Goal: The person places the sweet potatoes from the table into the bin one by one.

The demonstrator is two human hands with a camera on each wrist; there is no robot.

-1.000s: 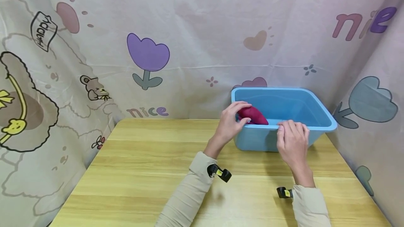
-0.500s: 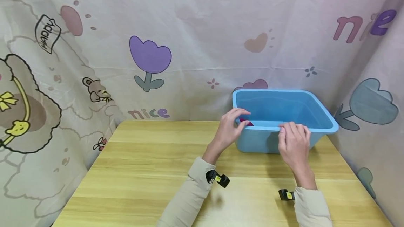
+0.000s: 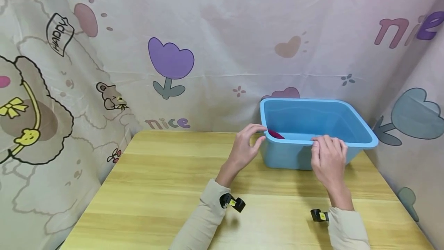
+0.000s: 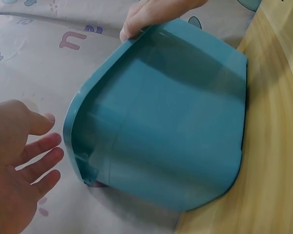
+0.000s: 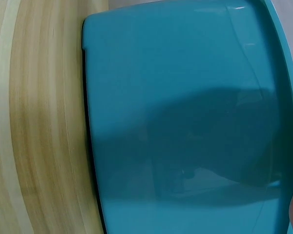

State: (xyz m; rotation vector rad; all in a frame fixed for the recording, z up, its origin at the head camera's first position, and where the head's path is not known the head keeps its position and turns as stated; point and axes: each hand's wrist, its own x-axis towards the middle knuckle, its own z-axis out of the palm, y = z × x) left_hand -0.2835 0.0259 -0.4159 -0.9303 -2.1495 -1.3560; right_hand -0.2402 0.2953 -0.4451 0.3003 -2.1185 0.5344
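A light blue plastic bin point(image 3: 288, 154) stands at the back right of the table. Inside its left front corner lies a dark red, soft-looking thing point(image 3: 276, 134), mostly hidden by the wall; its kind cannot be told. My left hand point(image 3: 242, 149) hovers at that corner, its fingers loosely bent and holding nothing; in the left wrist view the hand point(image 4: 14, 161) is just apart from the rim. My right hand point(image 3: 328, 161) grips the bin's front rim, fingers curled over it. In the right wrist view the bin's front wall point(image 5: 185, 97) fills most of the picture.
The wooden table point(image 3: 166, 180) reaches left and forward of the bin. A printed cloth backdrop point(image 3: 222, 49) hangs close behind and on both sides. Small black cameras point(image 3: 233, 202) sit on both wrists.
My left hand has let go of the dark red thing, which dropped into the bin, and has drawn back left out of it. My right hand stays on the rim.
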